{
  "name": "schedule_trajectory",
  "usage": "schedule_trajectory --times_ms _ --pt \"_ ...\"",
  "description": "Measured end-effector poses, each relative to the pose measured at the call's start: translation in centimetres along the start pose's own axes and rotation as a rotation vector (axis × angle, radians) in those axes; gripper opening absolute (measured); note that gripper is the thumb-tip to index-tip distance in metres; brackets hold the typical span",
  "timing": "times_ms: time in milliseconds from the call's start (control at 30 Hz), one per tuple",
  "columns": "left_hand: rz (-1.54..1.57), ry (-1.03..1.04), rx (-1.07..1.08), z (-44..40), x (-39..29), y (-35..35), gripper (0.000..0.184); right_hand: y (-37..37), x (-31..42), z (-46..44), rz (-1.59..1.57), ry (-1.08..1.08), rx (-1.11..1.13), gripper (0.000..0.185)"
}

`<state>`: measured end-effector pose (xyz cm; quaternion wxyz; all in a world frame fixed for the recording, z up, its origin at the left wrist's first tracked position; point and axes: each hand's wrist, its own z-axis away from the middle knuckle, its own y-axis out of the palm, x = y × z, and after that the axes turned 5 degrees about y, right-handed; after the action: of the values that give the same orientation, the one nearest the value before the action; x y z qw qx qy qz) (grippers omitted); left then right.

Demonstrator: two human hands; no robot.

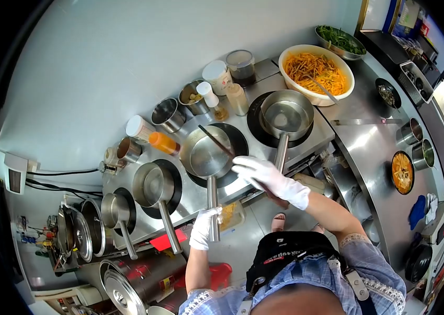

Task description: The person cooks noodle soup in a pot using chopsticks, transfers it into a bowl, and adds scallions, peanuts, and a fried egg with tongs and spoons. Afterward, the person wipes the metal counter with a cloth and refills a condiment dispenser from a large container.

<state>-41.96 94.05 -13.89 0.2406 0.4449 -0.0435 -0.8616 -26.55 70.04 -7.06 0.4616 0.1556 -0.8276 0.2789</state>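
Observation:
My left hand [205, 227], in a white glove, is closed around the handle of a saucepan [194, 152] on the second burner from the right. Clear liquid appears to lie in the pan. My right hand [272, 178], also gloved, grips a long dark wooden stick [214, 139] near its middle. One thin end reaches over the saucepan; the wider end points back toward me, and its exact kind cannot be told. Right of it, another saucepan [286, 116] holds clear liquid on its burner. Two more saucepans, one medium [152, 184] and one small [115, 210], stand on the left burners.
Behind the burners stand an orange-filled bottle [163, 143], metal cups [168, 114] and jars [216, 76]. A white bowl of orange shredded food [291, 51] and a bowl of greens [340, 42] sit back right. A food bowl [402, 172] rests on the right counter. Large pots [127, 283] stand lower left.

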Motion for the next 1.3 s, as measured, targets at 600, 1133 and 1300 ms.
schedule_trajectory --times_ms 600,1133,1300 --pt "-0.437 0.118 -0.181 -0.1 -2.4 -2.7 0.034 4.8 -6.5 -6.0 0.040 0.059 0.003 0.022" --pt "-0.791 0.907 0.506 -3.4 1.4 52.9 0.021 -55.1 -4.2 51.1 0.345 0.824 -1.948 0.065" --pt "-0.869 0.605 0.987 -7.1 13.9 74.2 0.017 -62.3 -5.4 54.3 -0.117 0.677 -1.730 0.051"
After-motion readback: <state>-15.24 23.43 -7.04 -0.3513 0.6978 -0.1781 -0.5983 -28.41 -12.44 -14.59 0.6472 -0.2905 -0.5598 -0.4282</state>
